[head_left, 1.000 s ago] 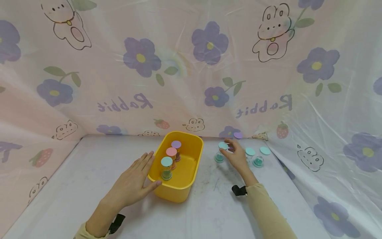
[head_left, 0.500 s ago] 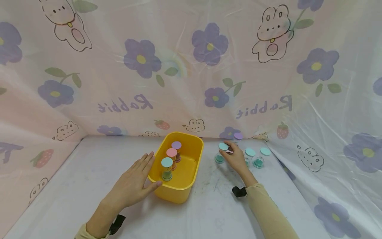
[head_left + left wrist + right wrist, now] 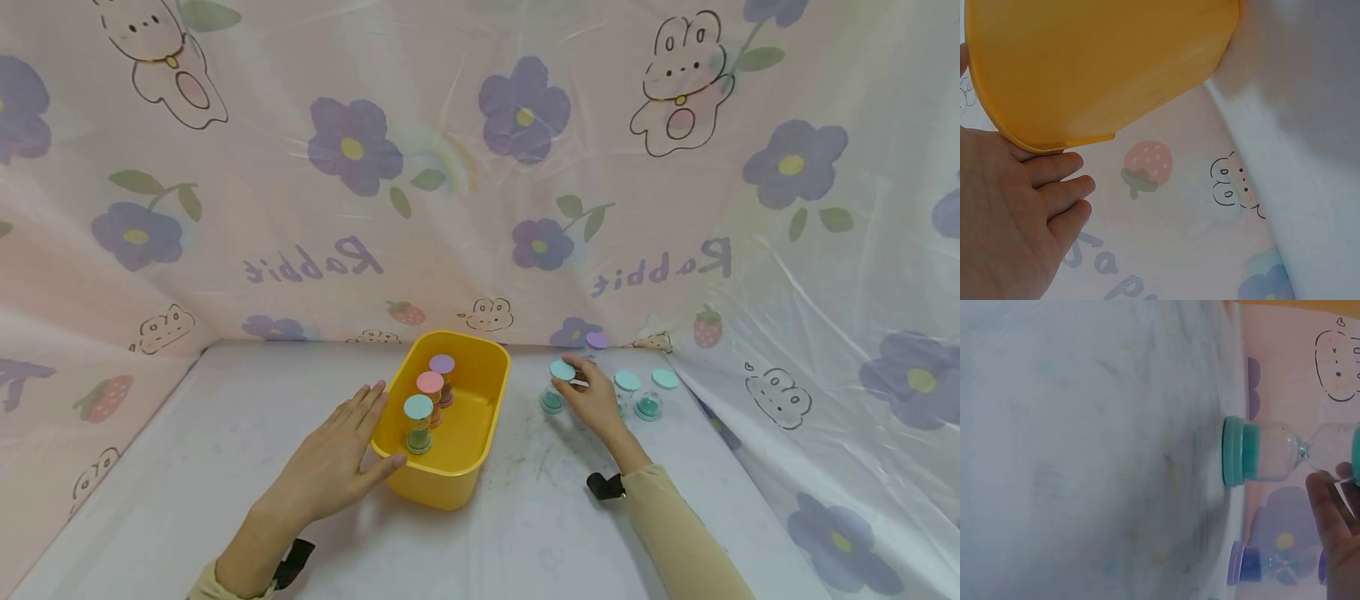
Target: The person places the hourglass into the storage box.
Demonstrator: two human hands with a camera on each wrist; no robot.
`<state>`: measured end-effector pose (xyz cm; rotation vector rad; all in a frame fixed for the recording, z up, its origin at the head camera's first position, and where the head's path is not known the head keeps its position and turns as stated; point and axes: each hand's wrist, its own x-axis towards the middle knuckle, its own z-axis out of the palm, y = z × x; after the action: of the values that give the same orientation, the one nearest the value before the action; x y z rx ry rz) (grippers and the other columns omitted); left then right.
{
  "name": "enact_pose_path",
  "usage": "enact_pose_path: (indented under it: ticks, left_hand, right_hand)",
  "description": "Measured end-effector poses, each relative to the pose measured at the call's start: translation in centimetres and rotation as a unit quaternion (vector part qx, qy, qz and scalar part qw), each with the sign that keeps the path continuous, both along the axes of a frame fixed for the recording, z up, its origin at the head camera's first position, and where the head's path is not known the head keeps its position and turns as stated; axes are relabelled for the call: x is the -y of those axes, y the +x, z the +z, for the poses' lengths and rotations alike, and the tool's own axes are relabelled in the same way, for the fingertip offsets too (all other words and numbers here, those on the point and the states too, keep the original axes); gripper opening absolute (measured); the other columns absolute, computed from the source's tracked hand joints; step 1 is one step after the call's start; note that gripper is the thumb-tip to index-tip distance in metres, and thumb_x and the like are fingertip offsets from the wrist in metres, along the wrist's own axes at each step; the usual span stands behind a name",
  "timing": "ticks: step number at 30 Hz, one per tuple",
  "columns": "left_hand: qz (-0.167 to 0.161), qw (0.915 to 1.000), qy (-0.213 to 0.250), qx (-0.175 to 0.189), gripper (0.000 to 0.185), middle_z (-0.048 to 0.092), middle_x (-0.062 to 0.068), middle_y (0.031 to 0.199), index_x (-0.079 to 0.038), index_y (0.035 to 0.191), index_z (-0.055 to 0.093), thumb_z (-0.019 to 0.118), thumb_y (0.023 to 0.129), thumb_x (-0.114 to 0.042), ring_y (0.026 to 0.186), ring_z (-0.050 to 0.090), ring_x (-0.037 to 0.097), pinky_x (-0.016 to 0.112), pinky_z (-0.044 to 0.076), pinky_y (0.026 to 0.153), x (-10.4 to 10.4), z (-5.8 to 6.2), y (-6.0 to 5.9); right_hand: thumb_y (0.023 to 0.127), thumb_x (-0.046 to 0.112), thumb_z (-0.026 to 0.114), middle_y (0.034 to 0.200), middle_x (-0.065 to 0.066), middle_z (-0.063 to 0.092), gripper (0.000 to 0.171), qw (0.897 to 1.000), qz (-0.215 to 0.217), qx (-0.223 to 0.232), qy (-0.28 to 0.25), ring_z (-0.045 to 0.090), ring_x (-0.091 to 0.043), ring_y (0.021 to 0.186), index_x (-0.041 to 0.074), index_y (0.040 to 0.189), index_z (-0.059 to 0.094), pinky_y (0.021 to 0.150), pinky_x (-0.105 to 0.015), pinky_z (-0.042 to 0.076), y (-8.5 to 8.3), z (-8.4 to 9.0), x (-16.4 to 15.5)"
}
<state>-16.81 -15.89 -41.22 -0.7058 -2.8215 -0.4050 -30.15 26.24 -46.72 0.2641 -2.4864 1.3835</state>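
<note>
Head view: I log the left hand (image 3: 330,467) lying flat with straight fingers against the near-left wall of the yellow plastic tub (image 3: 480,379), which holds three small sand timers. Right hand (image 3: 596,398) has its grip pinched on the upper part of a teal-capped glass sand timer (image 3: 556,383) standing on the white table (image 3: 225,433), just right of the tub.
</note>
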Motion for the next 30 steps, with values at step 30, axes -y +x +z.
enact_pose_path:
  ticks: [30]
  left_hand:
    - [-0.003, 1.0, 0.003, -0.006, 0.096, 0.021, 0.015, 0.172, 0.002, 0.162, 0.028, 0.052, 0.1, -0.067, 0.158, 0.023, 0.036, 0.055, 0.024, 0.126, 0.1, 0.1, 0.0]
  right_hand:
    - [0.09, -0.011, 0.073, 0.114, -0.031, 0.065, 0.042, 0.981, 0.061, -0.181, -0.03, 0.064, -0.008, 0.1, -0.018, 0.129, 0.06, 0.086, -0.011, 0.055, 6.0, 8.2, 2.9]
